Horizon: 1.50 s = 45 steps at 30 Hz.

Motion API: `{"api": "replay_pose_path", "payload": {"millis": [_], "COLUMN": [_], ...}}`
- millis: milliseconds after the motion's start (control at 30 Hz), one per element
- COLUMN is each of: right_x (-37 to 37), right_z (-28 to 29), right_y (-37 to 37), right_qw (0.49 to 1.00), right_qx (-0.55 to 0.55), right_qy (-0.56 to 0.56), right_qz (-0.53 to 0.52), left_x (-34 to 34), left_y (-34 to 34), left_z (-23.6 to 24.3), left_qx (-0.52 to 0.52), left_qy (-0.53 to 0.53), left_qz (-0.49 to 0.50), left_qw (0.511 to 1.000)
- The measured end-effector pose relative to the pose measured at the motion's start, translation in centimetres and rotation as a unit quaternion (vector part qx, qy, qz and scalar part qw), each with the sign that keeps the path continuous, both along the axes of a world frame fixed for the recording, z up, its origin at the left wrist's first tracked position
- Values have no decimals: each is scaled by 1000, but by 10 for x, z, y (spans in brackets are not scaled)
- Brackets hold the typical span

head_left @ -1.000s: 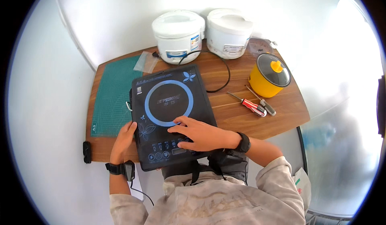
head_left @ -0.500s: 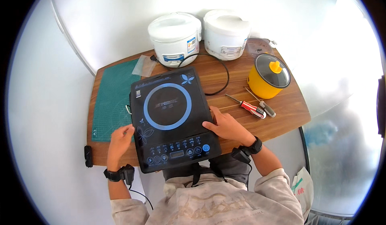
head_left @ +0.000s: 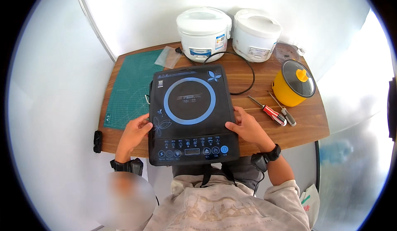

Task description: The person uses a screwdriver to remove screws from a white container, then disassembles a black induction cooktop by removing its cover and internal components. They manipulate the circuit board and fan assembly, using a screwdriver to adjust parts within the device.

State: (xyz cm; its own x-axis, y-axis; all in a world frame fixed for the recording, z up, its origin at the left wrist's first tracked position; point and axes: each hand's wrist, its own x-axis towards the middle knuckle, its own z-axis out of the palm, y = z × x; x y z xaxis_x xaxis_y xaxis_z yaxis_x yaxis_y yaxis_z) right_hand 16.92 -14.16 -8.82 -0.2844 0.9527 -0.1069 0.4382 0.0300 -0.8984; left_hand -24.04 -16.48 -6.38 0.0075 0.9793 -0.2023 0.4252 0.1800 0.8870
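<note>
A flat black induction cooker (head_left: 190, 131) with a blue ring and a row of touch buttons lies face up in front of me, its near end jutting past the table's front edge. My left hand (head_left: 135, 134) is closed on its left side, thumb along the rim and fingers partly hidden. On the opposite side my right hand (head_left: 248, 127) grips the rim, thumb on top and fingers tucked by the edge. From the cooker's far end a black power cord (head_left: 253, 76) loops over the table. A short white wire end (head_left: 147, 99) pokes out at its left.
Two white rice cookers (head_left: 202, 34) (head_left: 255, 36) stand at the back. To the right are a yellow pot (head_left: 287, 91) with a glass lid, a red-handled screwdriver (head_left: 273, 114) and a grey-handled one (head_left: 288, 117). A green cutting mat (head_left: 132, 82) and clear plastic bag (head_left: 167, 57) lie left.
The cooker has turned from a slant to nearly square with me. My left hand has come up onto its left edge; my right hand keeps its hold. The whole view has shifted.
</note>
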Motion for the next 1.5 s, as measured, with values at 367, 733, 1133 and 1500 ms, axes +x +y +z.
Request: {"api": "replay_pose_path", "payload": {"millis": [367,733,1133,1500], "right_x": [0,-49,-97,-151], "right_z": [38,161,161,176], "right_y": [-3,9,22,15], "right_qw": [990,957,931,926], "right_qx": [-5,23,-17,-1], "right_qy": [143,273,351,369], "right_qz": [6,97,96,78], "left_x": [-2,-29,-15,76], "left_y": [-17,-33,-101,-84], "left_z": [22,51,102,72], "left_qx": [79,87,227,480], "left_qy": [-98,-173,104,330], "left_qz": [31,44,-28,71], "left_qw": [992,980,968,810]}}
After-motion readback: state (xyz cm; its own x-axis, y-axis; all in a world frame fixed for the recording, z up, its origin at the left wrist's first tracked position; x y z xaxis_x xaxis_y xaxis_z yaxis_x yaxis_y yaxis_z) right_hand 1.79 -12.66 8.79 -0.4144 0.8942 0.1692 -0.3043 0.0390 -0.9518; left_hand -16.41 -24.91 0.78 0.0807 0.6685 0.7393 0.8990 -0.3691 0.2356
